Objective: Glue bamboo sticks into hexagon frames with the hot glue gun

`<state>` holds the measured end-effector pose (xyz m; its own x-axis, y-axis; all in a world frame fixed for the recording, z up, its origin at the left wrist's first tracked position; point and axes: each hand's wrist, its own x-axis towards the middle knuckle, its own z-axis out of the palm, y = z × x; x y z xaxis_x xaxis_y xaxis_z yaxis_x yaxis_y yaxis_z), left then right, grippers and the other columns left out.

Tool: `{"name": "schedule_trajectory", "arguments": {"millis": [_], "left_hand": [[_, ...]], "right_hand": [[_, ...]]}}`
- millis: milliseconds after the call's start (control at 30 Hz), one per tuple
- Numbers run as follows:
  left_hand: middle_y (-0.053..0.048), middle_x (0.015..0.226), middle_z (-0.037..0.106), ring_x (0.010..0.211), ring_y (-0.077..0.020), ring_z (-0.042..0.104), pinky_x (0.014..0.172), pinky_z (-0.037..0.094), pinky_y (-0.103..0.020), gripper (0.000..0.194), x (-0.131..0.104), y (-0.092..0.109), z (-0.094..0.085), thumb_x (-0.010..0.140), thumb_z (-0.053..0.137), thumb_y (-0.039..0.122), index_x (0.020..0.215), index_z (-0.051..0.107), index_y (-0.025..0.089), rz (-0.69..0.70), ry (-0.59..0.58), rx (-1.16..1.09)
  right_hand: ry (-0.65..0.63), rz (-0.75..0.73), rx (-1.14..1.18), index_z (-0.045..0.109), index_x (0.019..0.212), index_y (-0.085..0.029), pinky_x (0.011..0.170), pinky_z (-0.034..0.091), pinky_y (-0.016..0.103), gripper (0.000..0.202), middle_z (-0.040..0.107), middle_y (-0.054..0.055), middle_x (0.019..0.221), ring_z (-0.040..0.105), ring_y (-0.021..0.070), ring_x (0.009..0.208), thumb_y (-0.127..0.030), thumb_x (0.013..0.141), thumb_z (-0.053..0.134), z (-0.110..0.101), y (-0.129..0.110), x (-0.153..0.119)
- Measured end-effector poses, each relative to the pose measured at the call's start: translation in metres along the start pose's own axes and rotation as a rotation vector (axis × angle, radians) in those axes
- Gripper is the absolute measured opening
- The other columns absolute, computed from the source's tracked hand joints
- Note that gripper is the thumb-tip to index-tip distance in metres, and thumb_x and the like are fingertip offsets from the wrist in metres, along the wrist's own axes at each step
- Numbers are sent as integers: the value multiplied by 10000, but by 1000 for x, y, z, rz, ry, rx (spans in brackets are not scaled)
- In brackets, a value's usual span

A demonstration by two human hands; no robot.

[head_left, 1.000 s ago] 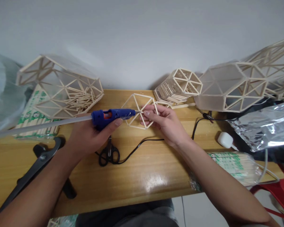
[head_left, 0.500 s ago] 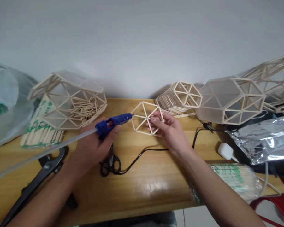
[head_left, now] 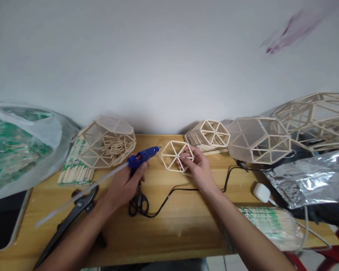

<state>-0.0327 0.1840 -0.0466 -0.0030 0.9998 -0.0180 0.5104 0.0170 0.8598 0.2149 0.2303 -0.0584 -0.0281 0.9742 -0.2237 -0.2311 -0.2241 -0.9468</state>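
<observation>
My left hand [head_left: 128,184] is wrapped round the handle of a blue glue gun [head_left: 143,156], a long pale glue stick [head_left: 81,194] trailing from its rear. The gun's tip points right, a little short of a flat wooden hexagon frame [head_left: 171,155] with spokes. That frame is pinched at its right side by my right hand [head_left: 196,165], thumb near the hub. A black cord [head_left: 183,189] runs across the wooden table [head_left: 172,233] below both hands. Black scissors [head_left: 139,205] lie under my left hand.
A stick-built basket [head_left: 101,145] holds short sticks at the left. Stacked hexagons [head_left: 211,133] and a covered frame [head_left: 257,139] stand along the wall. Black pliers [head_left: 70,218], packed sticks [head_left: 271,226], a white plug [head_left: 261,192], silver foil [head_left: 313,180] and a plastic bag [head_left: 25,146] surround the work area.
The camera view has shifted, so the table sits lower and more of the left shows. The glue gun's tip has drawn back slightly from the hexagon's edge. Both hands keep their holds.
</observation>
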Motion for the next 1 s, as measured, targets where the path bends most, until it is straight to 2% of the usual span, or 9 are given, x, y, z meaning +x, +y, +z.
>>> {"name": "schedule_trajectory", "arguments": {"millis": [100,167,233,367,467,633,733,900,1000], "left_hand": [[36,501,568,468,-163,549,541,429,-278,515,2,11,0,1019,469,649,879,677,200,-160,-61,-100],[48,469,515,438,-146,503,512,386,-267,534,-1,18,-2,996,506,683,817,654,201,-181,-43,-110],[42,524,543,456,-135,486,502,365,-264,523,-10,23,-5,975,539,689,821,639,200,-184,1,-144],[35,659,587,562,-146,517,554,399,-270,480,-39,23,-1,947,576,634,1064,680,180,-242,-3,-290],[4,794,640,682,-170,575,648,470,-296,463,-66,20,11,945,565,563,1193,668,185,-269,-65,-280],[-96,1196,673,1077,-236,656,1001,536,-414,331,-98,41,45,1056,481,409,1313,572,222,-5,-296,-67],[-138,1351,596,1216,-249,655,1094,530,-455,352,-101,61,79,1080,443,313,1421,476,232,172,-376,-8],[-177,1365,555,1120,-275,716,983,612,-462,410,-87,82,139,1058,488,192,1464,434,173,299,-344,309],[-178,1298,576,998,-257,744,868,639,-423,441,-75,87,159,1026,473,84,1464,443,123,355,-339,575]], "right_hand": [[43,-17,-19,671,1009,-223,547,522,262,412,699,-41,735,641,154,603,-413,697,861,-2,-5,3],[75,6,-32,675,972,-208,525,493,249,381,676,-44,707,627,152,592,-393,674,825,-3,-13,3],[86,39,-51,679,928,-198,512,468,239,345,660,-44,701,620,147,589,-362,647,794,-4,-26,0],[27,37,-188,703,945,-196,570,496,254,313,679,-34,755,634,148,631,-331,670,765,-20,-55,-20],[43,24,-340,706,1031,-201,631,529,282,373,722,-16,780,664,169,671,-371,708,783,-53,-62,-36],[172,50,-541,671,1136,-189,633,576,340,475,756,14,736,712,219,638,-406,726,772,-121,-34,-44],[242,-35,-762,710,1158,-170,715,622,403,437,804,77,851,759,252,721,-393,782,712,-141,-16,-40],[351,-133,-939,749,1206,-155,1037,559,561,424,795,199,1206,762,352,1100,-355,841,668,-147,-16,-48],[349,-155,-1072,775,1189,-176,1054,563,549,387,799,187,1228,761,363,1148,-364,919,571,-153,-30,-63]]}}
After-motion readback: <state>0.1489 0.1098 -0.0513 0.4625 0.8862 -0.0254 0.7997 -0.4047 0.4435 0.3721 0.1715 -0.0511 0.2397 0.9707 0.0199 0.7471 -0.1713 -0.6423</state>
